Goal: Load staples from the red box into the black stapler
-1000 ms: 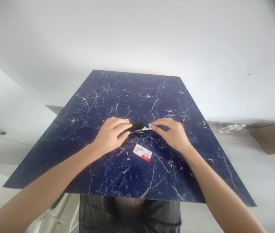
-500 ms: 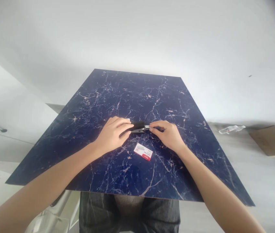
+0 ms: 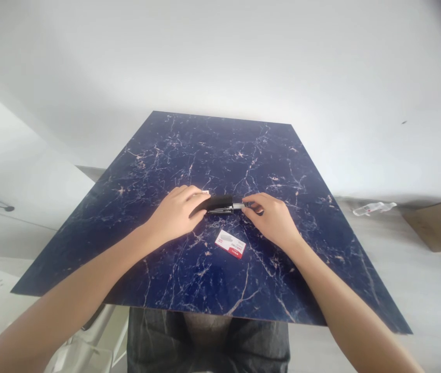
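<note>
grasping the black stapler (image 3: 220, 202) in the left hand (image 3: 178, 213), near the middle of the blue marbled tabletop (image 3: 220, 150). pinching the silver metal rail (image 3: 238, 205) at the stapler's right end between thumb and forefinger of the right hand (image 3: 273, 216). lying flat, just on the near side of the stapler, with white-and-red printing: a small staple box (image 3: 230, 244).

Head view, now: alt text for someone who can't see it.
A left hand holds a black stapler at a blue marbled table; the right hand is at the metal strip jutting from its end. A small box lies nearer the viewer.
</note>
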A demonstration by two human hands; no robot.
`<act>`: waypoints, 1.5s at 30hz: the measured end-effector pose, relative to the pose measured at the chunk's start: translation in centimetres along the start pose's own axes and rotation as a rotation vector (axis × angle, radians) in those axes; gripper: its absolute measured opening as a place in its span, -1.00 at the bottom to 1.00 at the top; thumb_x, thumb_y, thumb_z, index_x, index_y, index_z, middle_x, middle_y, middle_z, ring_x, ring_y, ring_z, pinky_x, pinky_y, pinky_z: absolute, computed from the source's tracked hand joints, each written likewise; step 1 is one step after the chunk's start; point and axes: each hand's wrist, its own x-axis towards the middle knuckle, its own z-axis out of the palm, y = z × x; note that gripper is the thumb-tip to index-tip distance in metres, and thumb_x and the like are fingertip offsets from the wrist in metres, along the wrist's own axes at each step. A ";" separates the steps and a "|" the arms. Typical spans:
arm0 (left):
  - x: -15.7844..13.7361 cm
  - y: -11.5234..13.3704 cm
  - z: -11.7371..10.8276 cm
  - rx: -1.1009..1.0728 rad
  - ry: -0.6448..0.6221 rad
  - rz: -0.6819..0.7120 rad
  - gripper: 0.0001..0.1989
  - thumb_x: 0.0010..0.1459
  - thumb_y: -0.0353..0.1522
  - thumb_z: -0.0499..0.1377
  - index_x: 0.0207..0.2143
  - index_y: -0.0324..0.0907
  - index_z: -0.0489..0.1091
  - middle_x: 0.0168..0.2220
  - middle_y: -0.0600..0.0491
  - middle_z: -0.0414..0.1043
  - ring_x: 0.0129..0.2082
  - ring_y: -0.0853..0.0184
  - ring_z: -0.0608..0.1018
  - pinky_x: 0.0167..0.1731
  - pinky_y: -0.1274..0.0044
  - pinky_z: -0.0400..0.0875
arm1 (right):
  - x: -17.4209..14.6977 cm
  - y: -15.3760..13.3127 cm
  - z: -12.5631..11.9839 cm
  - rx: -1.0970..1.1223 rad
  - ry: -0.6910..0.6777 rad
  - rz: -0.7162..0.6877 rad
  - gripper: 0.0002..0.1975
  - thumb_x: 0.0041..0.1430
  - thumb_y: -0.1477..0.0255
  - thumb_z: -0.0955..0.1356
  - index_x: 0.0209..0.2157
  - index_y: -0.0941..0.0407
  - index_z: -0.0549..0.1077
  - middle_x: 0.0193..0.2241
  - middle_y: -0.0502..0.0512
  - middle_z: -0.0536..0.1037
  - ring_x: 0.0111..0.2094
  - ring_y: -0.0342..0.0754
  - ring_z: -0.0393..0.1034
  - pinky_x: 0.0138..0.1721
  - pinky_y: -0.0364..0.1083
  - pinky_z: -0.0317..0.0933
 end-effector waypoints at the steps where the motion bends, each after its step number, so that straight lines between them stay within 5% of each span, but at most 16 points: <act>1: 0.0 -0.2 -0.2 0.001 -0.028 -0.009 -0.67 0.31 -0.41 0.26 0.11 -0.19 0.46 -0.01 -0.12 0.55 -0.10 0.11 0.57 -0.06 0.19 0.53 | 0.0 -0.1 0.0 -0.003 -0.004 0.001 -0.80 0.30 0.44 0.43 -0.07 0.00 0.64 -0.06 0.09 0.68 -0.16 0.07 0.61 -0.08 0.07 0.49; 5: 0.1 -0.5 -0.4 -0.009 -0.063 -0.038 -0.70 0.31 -0.40 0.25 0.09 -0.18 0.46 -0.02 -0.10 0.55 -0.09 0.11 0.58 -0.04 0.20 0.53 | 0.0 0.3 0.6 -0.058 -0.005 -0.164 -0.81 0.37 0.46 0.38 -0.09 0.01 0.66 0.00 0.10 0.67 0.00 0.13 0.57 0.10 0.14 0.43; 13: 0.0 -0.2 -0.3 0.007 -0.085 -0.065 -0.71 0.33 -0.38 0.23 0.09 -0.19 0.46 -0.01 -0.09 0.56 -0.08 0.12 0.58 -0.04 0.23 0.51 | 0.2 1.0 0.9 -0.070 0.043 -0.342 -0.77 0.45 0.46 0.33 -0.08 0.04 0.66 -0.10 0.10 0.72 -0.08 0.12 0.56 0.00 0.14 0.48; 23: 0.1 -0.3 -0.3 0.025 -0.083 -0.055 -0.71 0.33 -0.38 0.23 0.09 -0.20 0.46 -0.01 -0.11 0.56 -0.09 0.11 0.57 -0.06 0.22 0.51 | 0.1 0.6 0.6 -0.038 0.041 -0.315 -0.84 0.45 0.46 0.33 -0.07 0.06 0.56 -0.06 0.16 0.69 -0.05 0.13 0.59 -0.01 0.13 0.49; 31: -0.2 2.4 -0.2 -0.055 0.184 0.134 -0.69 0.34 -0.43 0.23 0.12 -0.19 0.44 -0.06 -0.10 0.62 -0.11 0.15 0.63 -0.06 0.28 0.55 | -0.6 -0.9 0.0 0.046 0.096 -0.248 -0.90 0.43 0.45 0.36 -0.13 0.03 0.54 -0.23 0.04 0.69 -0.28 -0.01 0.62 -0.22 -0.04 0.49; 34: -0.7 4.1 0.4 -0.204 0.138 0.027 -0.63 0.39 -0.37 0.22 0.21 -0.21 0.39 -0.13 -0.06 0.66 -0.16 0.20 0.67 -0.12 0.35 0.58 | -1.2 -1.9 0.3 0.133 0.032 -0.398 -0.86 0.43 0.49 0.36 -0.06 0.03 0.55 -0.11 0.07 0.70 -0.13 0.00 0.64 -0.07 -0.04 0.52; 38: -1.0 5.1 1.0 -0.418 0.066 -0.150 -0.74 0.41 -0.33 0.21 0.08 -0.18 0.52 -0.15 -0.04 0.68 -0.24 0.26 0.70 -0.23 0.45 0.61 | -1.9 -3.1 0.6 0.199 0.000 -0.600 -0.81 0.39 0.57 0.38 -0.04 0.09 0.58 -0.05 0.17 0.69 -0.02 0.02 0.62 0.05 -0.01 0.53; 45: -0.5 4.7 0.4 -0.685 0.030 -0.305 -0.89 0.32 -0.35 0.31 -0.13 -0.14 0.61 -0.25 0.06 0.70 -0.36 0.35 0.71 -0.34 0.58 0.59 | -2.0 -4.4 0.5 0.298 0.050 -0.476 -0.84 0.36 0.54 0.40 -0.22 0.04 0.64 -0.12 0.11 0.71 -0.08 0.01 0.65 -0.04 -0.03 0.58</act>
